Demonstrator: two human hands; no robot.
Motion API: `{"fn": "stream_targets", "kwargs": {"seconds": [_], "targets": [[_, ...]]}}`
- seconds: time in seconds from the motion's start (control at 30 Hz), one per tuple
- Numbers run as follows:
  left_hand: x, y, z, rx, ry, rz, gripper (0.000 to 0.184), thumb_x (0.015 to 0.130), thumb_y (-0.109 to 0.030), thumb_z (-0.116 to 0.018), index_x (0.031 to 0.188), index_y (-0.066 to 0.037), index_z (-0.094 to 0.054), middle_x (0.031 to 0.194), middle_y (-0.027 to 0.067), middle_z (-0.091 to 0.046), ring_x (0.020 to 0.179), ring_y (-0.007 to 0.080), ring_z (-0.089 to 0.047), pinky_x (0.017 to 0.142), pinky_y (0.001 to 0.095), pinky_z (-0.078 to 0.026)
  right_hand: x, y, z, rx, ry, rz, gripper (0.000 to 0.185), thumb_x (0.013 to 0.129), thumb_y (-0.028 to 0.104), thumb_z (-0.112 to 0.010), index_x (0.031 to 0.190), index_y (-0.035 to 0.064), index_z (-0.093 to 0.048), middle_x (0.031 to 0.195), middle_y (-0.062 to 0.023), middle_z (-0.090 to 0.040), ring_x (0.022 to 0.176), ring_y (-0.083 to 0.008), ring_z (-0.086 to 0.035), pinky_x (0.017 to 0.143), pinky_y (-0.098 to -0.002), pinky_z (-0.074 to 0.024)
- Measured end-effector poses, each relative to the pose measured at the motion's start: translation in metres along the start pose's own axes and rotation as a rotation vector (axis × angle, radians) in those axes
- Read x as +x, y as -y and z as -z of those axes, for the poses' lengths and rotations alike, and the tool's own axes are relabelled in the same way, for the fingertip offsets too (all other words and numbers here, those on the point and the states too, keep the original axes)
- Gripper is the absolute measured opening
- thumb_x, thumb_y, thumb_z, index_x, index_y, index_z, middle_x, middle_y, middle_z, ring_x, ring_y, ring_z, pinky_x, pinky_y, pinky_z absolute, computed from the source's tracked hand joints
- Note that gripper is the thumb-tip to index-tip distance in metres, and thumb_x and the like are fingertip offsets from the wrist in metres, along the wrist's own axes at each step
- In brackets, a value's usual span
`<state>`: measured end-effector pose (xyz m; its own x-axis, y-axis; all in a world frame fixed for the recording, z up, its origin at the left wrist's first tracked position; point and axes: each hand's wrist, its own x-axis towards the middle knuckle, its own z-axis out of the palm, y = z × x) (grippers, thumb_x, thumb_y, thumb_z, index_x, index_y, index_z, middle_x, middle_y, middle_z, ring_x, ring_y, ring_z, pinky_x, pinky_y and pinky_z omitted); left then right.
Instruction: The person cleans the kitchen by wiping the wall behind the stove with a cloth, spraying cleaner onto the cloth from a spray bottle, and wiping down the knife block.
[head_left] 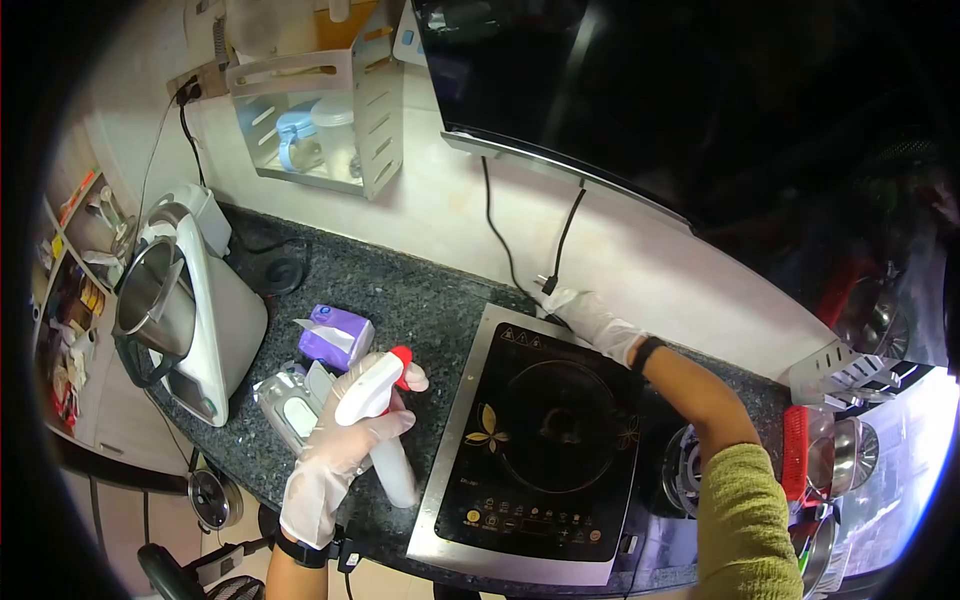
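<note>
My left hand (345,430), in a clear glove, grips a white spray bottle (392,470) with a red nozzle, tilted over the dark counter. Just behind it are a purple tissue pack (336,337) and a clear-and-grey plastic container (290,410), partly covered by the hand. My right hand (595,322), gloved too, reaches past the back edge of the induction cooktop (550,425). Its fingers are closed at a black power cord (500,235) near the wall; the exact grip is partly hidden. Directly above those fingertips is a black plug (549,285) with bare prongs.
A white food processor with a steel bowl (160,300) stands at left. On the wall hangs a rack (315,130) with cups. The dark range hood (620,90) overhangs the back. Steel bowls (850,455) and a red basket (795,450) sit at right.
</note>
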<state>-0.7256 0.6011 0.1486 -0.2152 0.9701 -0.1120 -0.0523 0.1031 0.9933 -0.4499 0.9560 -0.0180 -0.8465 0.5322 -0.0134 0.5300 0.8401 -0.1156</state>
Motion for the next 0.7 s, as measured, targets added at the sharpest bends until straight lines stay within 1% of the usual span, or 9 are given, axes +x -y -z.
{"fn": "stream_targets", "kwargs": {"seconds": [0.17,0.2,0.3,0.37,0.43,0.47,0.53,0.6,0.7], "targets": [[-0.005,0.001,0.005,-0.094,-0.008,-0.001,0.055,0.064,0.011,-0.064,0.115,-0.008,-0.060,0.103,0.0027,-0.066,0.077,0.0105,-0.055,0.074,0.0262,-0.049,-0.047,-0.042,0.012,-0.112,0.183,-0.010,0.022,0.091,0.010,-0.044,0.108,0.0128,-0.058,0.102,-0.0045,-0.065,0.084,-0.0224,-0.064,0.068,-0.0272,-0.0507],[-0.005,0.002,0.006,-0.097,-0.013,0.004,0.055,0.063,0.011,-0.064,0.115,-0.008,-0.060,0.103,0.0029,-0.066,0.077,0.0105,-0.055,0.074,0.0262,-0.049,-0.037,-0.028,0.019,-0.182,0.196,0.007,0.022,0.091,0.010,-0.044,0.108,0.0129,-0.058,0.104,-0.0040,-0.064,0.084,-0.0223,-0.064,0.068,-0.0261,-0.0505],[-0.002,0.000,0.000,-0.086,-0.006,-0.015,0.055,0.063,0.011,-0.063,0.115,-0.008,-0.060,0.103,0.0039,-0.066,0.077,0.0108,-0.055,0.074,0.0263,-0.049,-0.018,0.015,0.022,-0.568,0.230,-0.129,0.025,0.090,0.008,-0.045,0.111,0.0129,-0.058,0.111,-0.0064,-0.063,0.087,-0.0236,-0.064,0.068,-0.0261,-0.0511],[0.001,0.000,-0.004,-0.083,0.004,-0.038,0.055,0.064,0.011,-0.063,0.115,-0.008,-0.060,0.104,0.0041,-0.066,0.078,0.0108,-0.054,0.074,0.0264,-0.049,-0.005,-0.025,-0.022,-0.361,-0.046,0.033,0.027,0.090,0.010,-0.047,0.114,0.0149,-0.058,0.103,-0.0079,-0.066,0.086,-0.0234,-0.066,0.073,-0.0311,-0.0525],[0.000,-0.002,-0.002,-0.049,0.002,-0.052,0.055,0.064,0.012,-0.063,0.115,-0.008,-0.061,0.104,0.0043,-0.066,0.078,0.0109,-0.054,0.074,0.0263,-0.048,-0.034,-0.024,0.004,-0.372,0.111,-0.025,0.025,0.090,0.011,-0.047,0.112,0.0153,-0.059,0.097,-0.0086,-0.068,0.084,-0.0236,-0.067,0.076,-0.0334,-0.0526],[0.000,-0.003,0.000,-0.039,-0.001,-0.063,0.054,0.064,0.012,-0.062,0.114,-0.008,-0.061,0.105,0.0044,-0.066,0.077,0.0110,-0.054,0.073,0.0263,-0.048,-0.048,-0.026,0.007,-0.100,-0.237,0.165,0.020,0.089,0.013,-0.048,0.104,0.0140,-0.062,0.085,-0.0074,-0.068,0.078,-0.0240,-0.067,0.076,-0.0369,-0.0525],[-0.002,0.000,0.003,-0.089,-0.028,-0.056,0.054,0.064,0.012,-0.062,0.114,-0.008,-0.061,0.105,0.0045,-0.066,0.077,0.0111,-0.054,0.073,0.0262,-0.049,-0.043,0.014,0.023,-0.779,0.123,-0.187,0.021,0.089,0.011,-0.045,0.103,0.0148,-0.061,0.082,-0.0055,-0.067,0.077,-0.0217,-0.066,0.068,-0.0332,-0.0522],[-0.002,-0.003,0.002,-0.103,-0.039,-0.048,0.056,0.064,0.013,-0.061,0.116,-0.007,-0.061,0.106,0.0044,-0.066,0.077,0.0112,-0.053,0.072,0.0261,-0.049,-0.058,-0.040,-0.005,-0.441,-0.234,0.092,0.015,0.089,0.011,-0.048,0.095,0.0123,-0.062,0.072,-0.0040,-0.065,0.070,-0.0201,-0.067,0.060,-0.0394,-0.0527],[0.003,-0.006,-0.006,-0.105,0.003,-0.019,0.056,0.064,0.012,-0.061,0.116,-0.007,-0.061,0.106,0.0044,-0.065,0.078,0.0110,-0.053,0.072,0.0260,-0.049,-0.021,-0.017,-0.016,-0.486,-0.089,-0.028,0.027,0.082,0.005,-0.053,0.107,0.0150,-0.060,0.084,-0.0043,-0.067,0.078,-0.0234,-0.067,0.065,-0.0351,-0.0531]]}}
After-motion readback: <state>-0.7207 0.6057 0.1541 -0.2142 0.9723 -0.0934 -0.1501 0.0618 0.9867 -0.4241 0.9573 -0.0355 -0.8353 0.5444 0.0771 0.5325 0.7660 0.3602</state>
